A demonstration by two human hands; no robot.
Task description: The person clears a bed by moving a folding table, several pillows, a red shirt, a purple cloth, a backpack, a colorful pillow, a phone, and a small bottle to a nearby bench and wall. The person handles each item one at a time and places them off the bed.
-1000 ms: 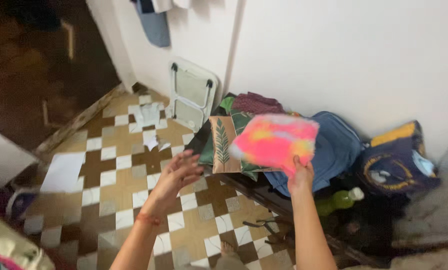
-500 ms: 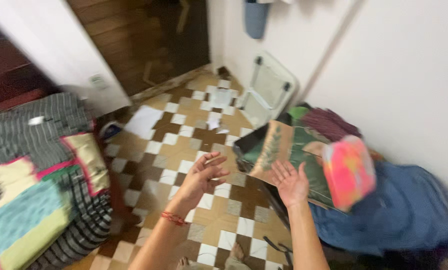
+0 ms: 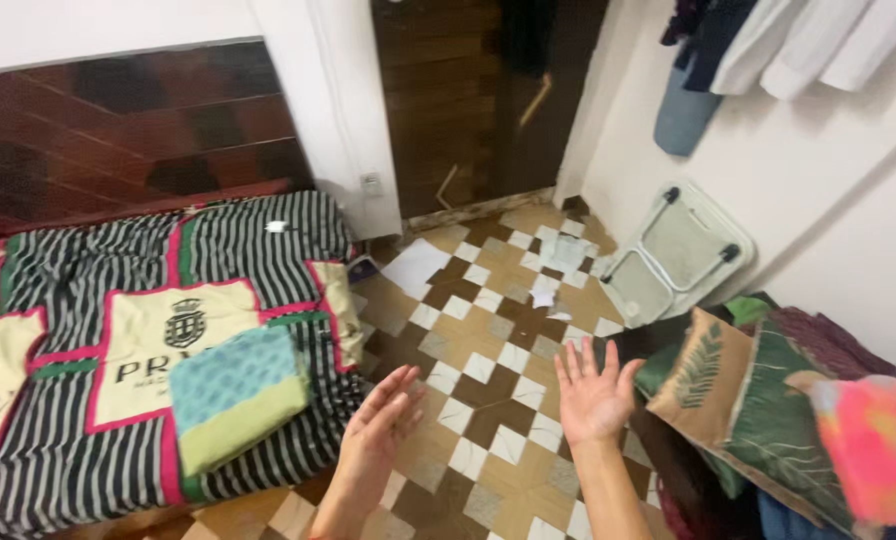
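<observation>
Both hands are raised, empty and spread wide over the checkered floor (image 3: 488, 375). The left hand (image 3: 380, 430) has its palm turned inward, fingers apart; the right hand (image 3: 593, 392) shows its open palm, fingers splayed and pointing far.

The pink and yellow folded cloth (image 3: 873, 448) lies at the right edge of the scene, well apart from the right hand, resting on a pile beside two leaf-print cushions (image 3: 743, 405) that lean between hand and cloth.

To the left, near the left hand, a folded teal and yellow-green cloth (image 3: 236, 395) rests on a bed with a black-and-white striped cover (image 3: 238, 240).

Farther off, a folded white table (image 3: 673, 255) leans on the wall and papers (image 3: 416, 265) lie on the floor.
</observation>
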